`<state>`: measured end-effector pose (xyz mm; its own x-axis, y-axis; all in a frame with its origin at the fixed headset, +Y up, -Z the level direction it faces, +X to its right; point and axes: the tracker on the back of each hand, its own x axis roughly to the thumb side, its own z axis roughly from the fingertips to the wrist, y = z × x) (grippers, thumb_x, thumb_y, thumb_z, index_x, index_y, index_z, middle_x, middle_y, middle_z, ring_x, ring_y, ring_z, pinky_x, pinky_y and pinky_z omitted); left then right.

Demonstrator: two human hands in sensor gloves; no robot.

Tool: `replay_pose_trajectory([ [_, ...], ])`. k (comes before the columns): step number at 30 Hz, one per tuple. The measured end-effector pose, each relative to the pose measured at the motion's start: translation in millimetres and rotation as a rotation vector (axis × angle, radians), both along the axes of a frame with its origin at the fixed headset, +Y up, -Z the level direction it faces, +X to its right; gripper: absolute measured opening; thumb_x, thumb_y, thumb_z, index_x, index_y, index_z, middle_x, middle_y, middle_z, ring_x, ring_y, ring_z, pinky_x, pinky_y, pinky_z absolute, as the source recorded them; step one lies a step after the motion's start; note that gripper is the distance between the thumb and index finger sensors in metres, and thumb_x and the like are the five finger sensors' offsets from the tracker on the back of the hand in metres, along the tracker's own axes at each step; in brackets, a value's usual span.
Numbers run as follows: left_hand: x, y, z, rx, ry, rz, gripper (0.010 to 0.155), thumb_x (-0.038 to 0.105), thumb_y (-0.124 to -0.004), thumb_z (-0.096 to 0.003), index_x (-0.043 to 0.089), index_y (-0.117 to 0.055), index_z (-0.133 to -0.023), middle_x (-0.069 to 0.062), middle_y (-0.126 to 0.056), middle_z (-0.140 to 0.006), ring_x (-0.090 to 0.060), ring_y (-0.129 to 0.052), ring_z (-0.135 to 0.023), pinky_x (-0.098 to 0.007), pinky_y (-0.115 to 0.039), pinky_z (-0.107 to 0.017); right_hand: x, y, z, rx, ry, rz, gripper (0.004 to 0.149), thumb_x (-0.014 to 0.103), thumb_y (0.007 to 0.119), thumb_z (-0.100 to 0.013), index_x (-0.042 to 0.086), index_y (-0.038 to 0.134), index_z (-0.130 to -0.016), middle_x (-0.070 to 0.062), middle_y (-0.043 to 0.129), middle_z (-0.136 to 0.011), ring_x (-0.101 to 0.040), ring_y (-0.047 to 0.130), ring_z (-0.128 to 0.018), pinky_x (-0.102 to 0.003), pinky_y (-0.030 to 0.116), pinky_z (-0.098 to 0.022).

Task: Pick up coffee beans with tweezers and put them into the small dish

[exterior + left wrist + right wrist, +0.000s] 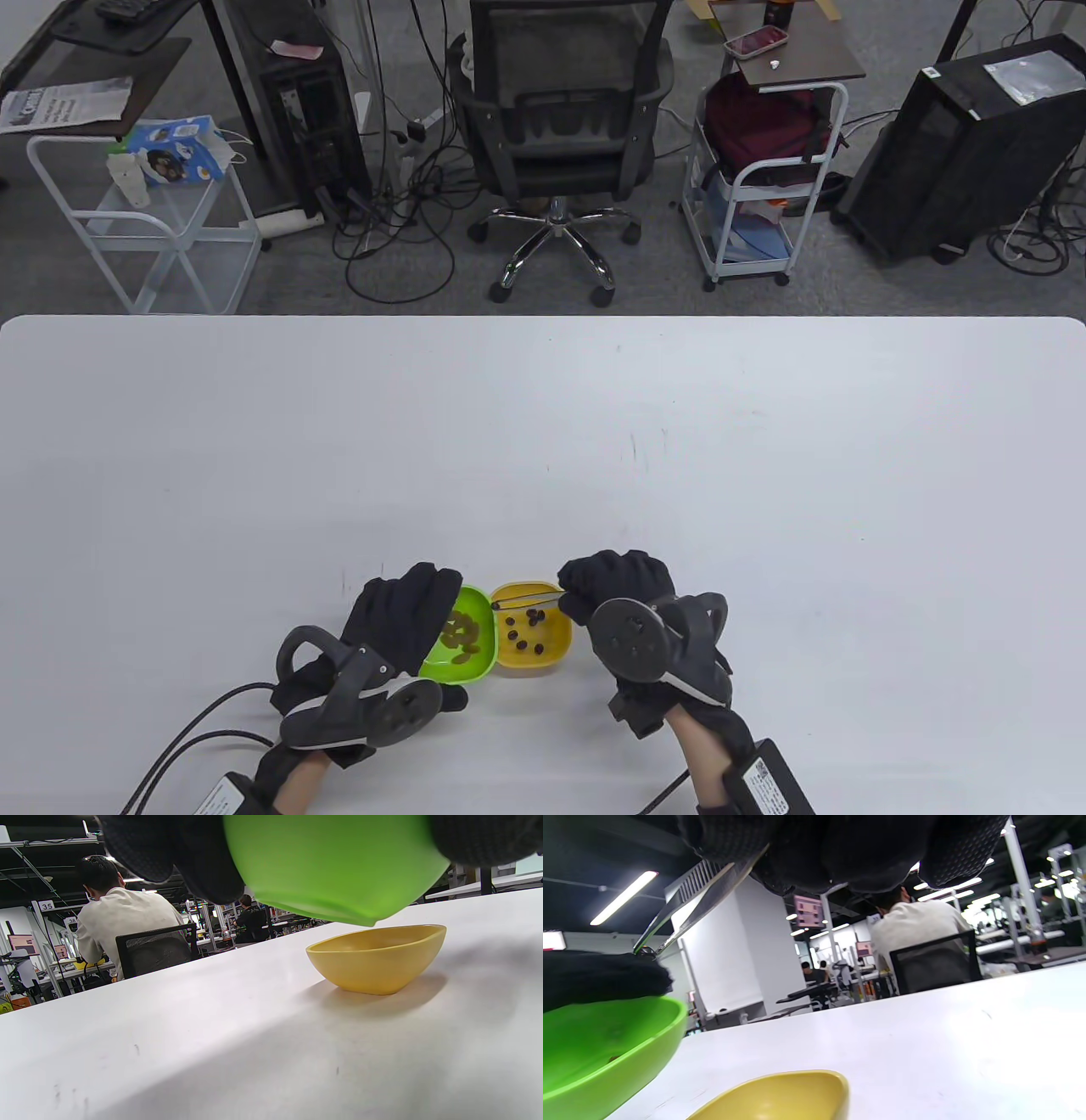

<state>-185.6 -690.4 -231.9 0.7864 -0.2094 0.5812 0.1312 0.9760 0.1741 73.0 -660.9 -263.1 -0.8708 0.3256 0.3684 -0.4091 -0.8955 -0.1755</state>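
Note:
My left hand (pixel 407 615) grips the green dish (pixel 465 672) by its left rim and holds it tilted; in the left wrist view the green dish (pixel 331 866) hangs clear of the table. Several brown beans (pixel 462 632) lie in it. The yellow dish (pixel 553 638) stands on the table beside it, holding several dark beans (pixel 532 617). My right hand (pixel 585 590) pinches metal tweezers (pixel 526 601), whose tips are over the yellow dish's left rim next to the green dish. In the right wrist view the tweezers (pixel 687 908) have a small dark thing at their tips.
The white table (pixel 543 441) stretches far ahead of the dishes. Glove cables (pixel 182 739) trail off the near left edge. An office chair (pixel 560 127) and carts stand beyond the far edge.

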Motion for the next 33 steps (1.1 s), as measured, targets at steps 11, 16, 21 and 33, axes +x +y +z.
replay_pose_trajectory([
  [11, 0.5, -0.2, 0.6, 0.002, -0.009, 0.008, 0.115, 0.072, -0.071, -0.0332, -0.003, -0.048, -0.117, -0.033, -0.065, -0.116, -0.042, -0.091, -0.093, -0.066, -0.074, -0.072, 20.2, -13.8, -13.1, -0.106, -0.063, -0.042, 0.041, 0.036, 0.065, -0.043, 0.022, 0.075, -0.081, 0.001, 0.086, -0.065, -0.02, 0.09, -0.048, -0.06, 0.068, -0.071],
  [16, 0.0, -0.4, 0.4, -0.001, -0.007, 0.009, 0.115, 0.072, -0.071, -0.0332, -0.003, -0.048, -0.117, -0.033, -0.065, -0.117, -0.042, -0.091, -0.093, -0.066, -0.074, -0.072, 19.6, -15.6, -14.1, -0.126, -0.06, -0.049, 0.043, 0.037, 0.067, -0.044, 0.021, 0.075, -0.082, 0.001, 0.086, -0.065, -0.02, 0.091, -0.048, -0.06, 0.068, -0.07],
  [21, 0.0, -0.4, 0.5, -0.002, -0.007, 0.012, 0.115, 0.072, -0.071, -0.0332, -0.002, -0.048, -0.117, -0.033, -0.064, -0.117, -0.042, -0.09, -0.093, -0.065, -0.074, -0.072, 19.4, -15.9, -14.2, -0.125, -0.066, -0.04, 0.043, 0.036, 0.067, -0.044, 0.021, 0.075, -0.083, 0.001, 0.086, -0.066, -0.021, 0.091, -0.048, -0.06, 0.068, -0.07],
  [33, -31.5, -8.9, -23.7, -0.079, 0.109, 0.145, 0.115, 0.071, -0.071, -0.0337, -0.004, -0.047, -0.117, -0.034, -0.064, -0.116, -0.042, -0.09, -0.095, -0.064, -0.075, -0.072, 16.8, -16.9, -14.1, -0.123, -0.058, -0.022, 0.043, 0.036, 0.067, -0.044, 0.021, 0.075, -0.083, 0.001, 0.087, -0.065, -0.021, 0.091, -0.048, -0.06, 0.068, -0.07],
])
